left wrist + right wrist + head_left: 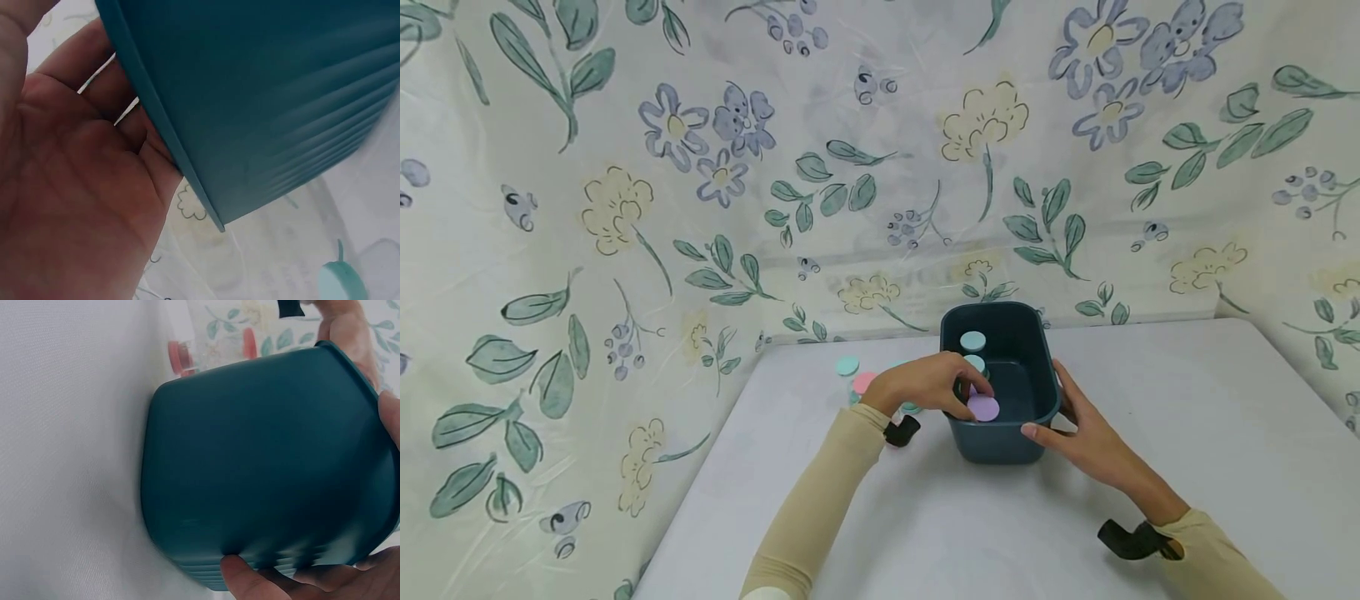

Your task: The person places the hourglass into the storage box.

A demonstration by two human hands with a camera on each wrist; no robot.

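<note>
Sitting pinched by left fingers [976, 379], purple disc [983, 408] at mouth of teal bin [1000, 446] gripped by right fingers [245, 578]

- The bin [1000, 443] stands on the table [1165, 400], near its far edge; the backdrop [850, 208] rises behind.
- Inside, along the bin's left wall, round lids [973, 341] sit one before another.
- The left hand [928, 382] crosses the left rim, a held lid [983, 407] at its fingertips — by the near left corner.
- Against the right wall — the right hand [1090, 433], thumb at the near right corner.
- Left of the bin, more lids [847, 365] lie scattered.
</note>
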